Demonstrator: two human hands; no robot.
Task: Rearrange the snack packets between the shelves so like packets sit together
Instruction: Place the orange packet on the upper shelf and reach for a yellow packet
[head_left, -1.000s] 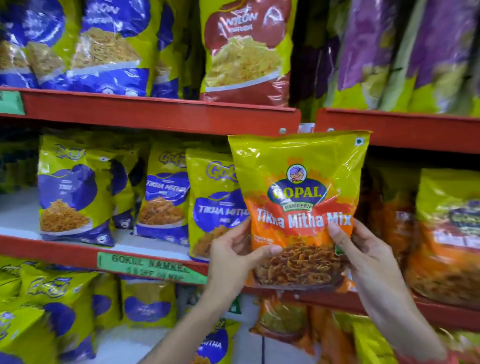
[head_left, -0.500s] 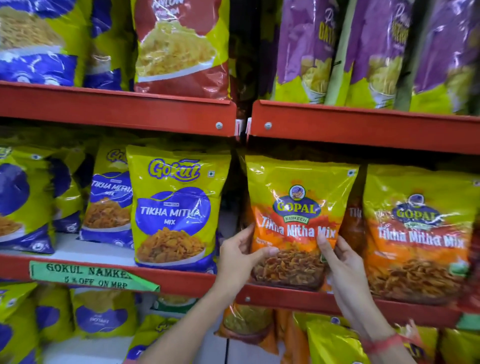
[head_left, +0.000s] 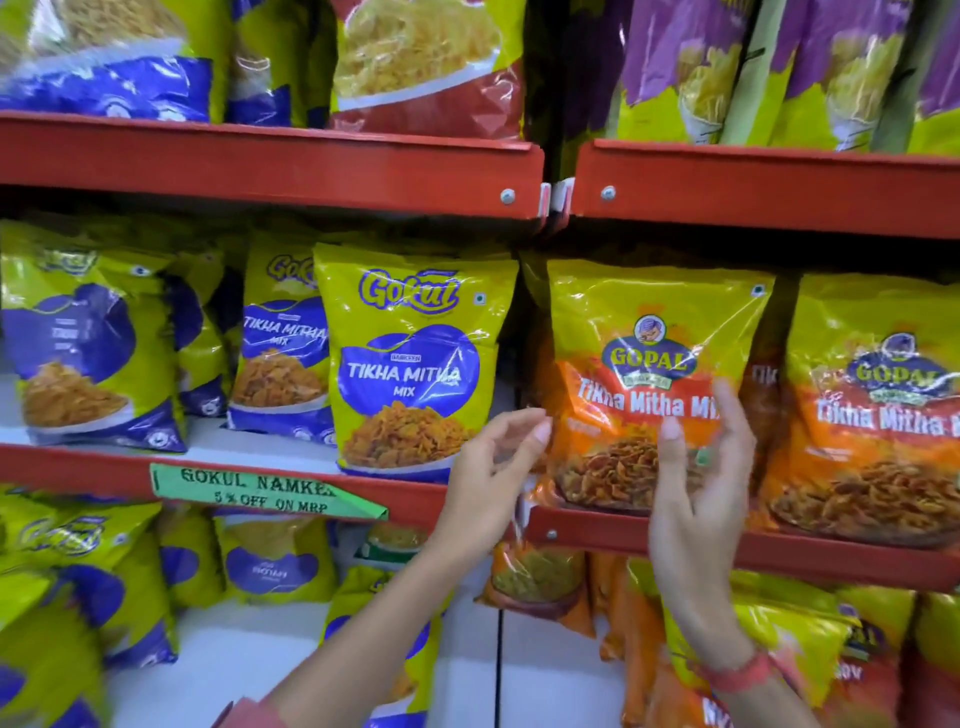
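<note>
A yellow and orange Gopal Tikha Mitha Mix packet stands upright on the right red shelf, beside another Gopal packet of the same kind. My left hand hovers just off its lower left edge, fingers apart and holding nothing. My right hand is raised in front of its lower right part, fingers spread and off the packet. On the left shelf stand yellow and blue Gokul Tikha Mitha Mix packets.
A green price tag is stuck on the left shelf's front lip. The upper shelf holds blue, red and purple packets. More Gokul packets and orange packets fill the shelf below.
Both hands carried the Gopal packet rightward onto the right shelf next to its like, then let go; now both hands are off it with fingers apart.
</note>
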